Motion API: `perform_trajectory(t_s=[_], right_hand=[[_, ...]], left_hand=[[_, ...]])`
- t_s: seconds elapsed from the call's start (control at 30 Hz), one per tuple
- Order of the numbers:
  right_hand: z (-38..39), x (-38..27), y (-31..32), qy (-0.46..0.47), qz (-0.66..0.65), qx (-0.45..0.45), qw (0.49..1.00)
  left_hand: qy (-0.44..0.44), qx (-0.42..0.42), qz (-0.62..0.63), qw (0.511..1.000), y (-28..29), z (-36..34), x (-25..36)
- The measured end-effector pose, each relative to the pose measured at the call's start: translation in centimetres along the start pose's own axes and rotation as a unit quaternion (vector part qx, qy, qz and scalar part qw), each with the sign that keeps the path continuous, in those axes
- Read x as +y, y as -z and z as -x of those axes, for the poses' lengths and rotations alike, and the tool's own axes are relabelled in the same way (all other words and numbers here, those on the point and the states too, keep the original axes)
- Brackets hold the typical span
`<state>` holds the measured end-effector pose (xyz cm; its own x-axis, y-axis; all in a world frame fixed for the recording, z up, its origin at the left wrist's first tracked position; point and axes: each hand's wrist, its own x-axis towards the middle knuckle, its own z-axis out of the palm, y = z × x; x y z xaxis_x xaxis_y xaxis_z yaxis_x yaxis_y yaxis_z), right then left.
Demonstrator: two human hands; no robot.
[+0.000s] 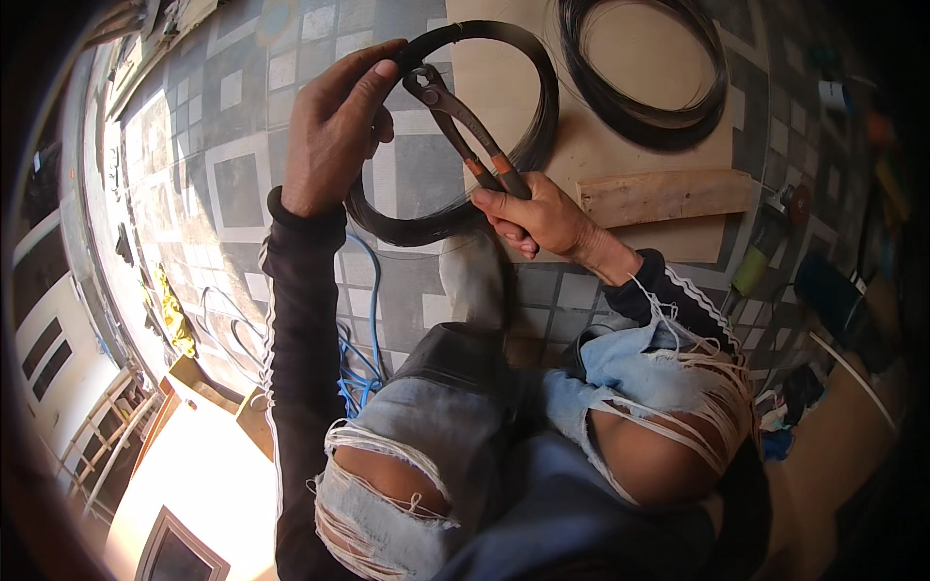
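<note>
My left hand [339, 126] is closed on the upper left side of a coil of thin dark wire [548, 97], thumb and fingers pinching its strands. The coil is held as a loose ring in front of my knees. In my right hand [547, 221] is a pair of pincers [448, 105] with orange and black grips, my fingers wrapped round the handles. Their jaws point up and left, inside the ring, close to the strands beside my left thumb. Whether the jaws touch any wire I cannot tell.
A second dark wire coil [712, 97] lies on a tan board [610, 92] at the far right. On the board's near part rests a wooden block [668, 197]. Further right is a green angle grinder [760, 247]. Blue hose [374, 310] runs across the tiled floor near my left forearm.
</note>
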<state>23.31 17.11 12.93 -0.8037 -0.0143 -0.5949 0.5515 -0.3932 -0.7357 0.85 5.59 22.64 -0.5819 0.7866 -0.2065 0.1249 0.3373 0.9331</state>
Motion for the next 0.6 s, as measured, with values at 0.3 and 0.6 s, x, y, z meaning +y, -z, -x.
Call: perform_trajectory(t_s=[0.3,0.6], right_hand=[[-0.2,-0.4,-0.5,0.148,0.236,0.190,0.941],[-0.1,-1.2,0.6,0.116,0.052,0.057,0.990]], left_hand=[[-0.001,0.022,-0.015,1.000,-0.3,-0.2,0.2],[-0.016,0.029,-0.014,0.999,-0.2,-0.5,-0.2]])
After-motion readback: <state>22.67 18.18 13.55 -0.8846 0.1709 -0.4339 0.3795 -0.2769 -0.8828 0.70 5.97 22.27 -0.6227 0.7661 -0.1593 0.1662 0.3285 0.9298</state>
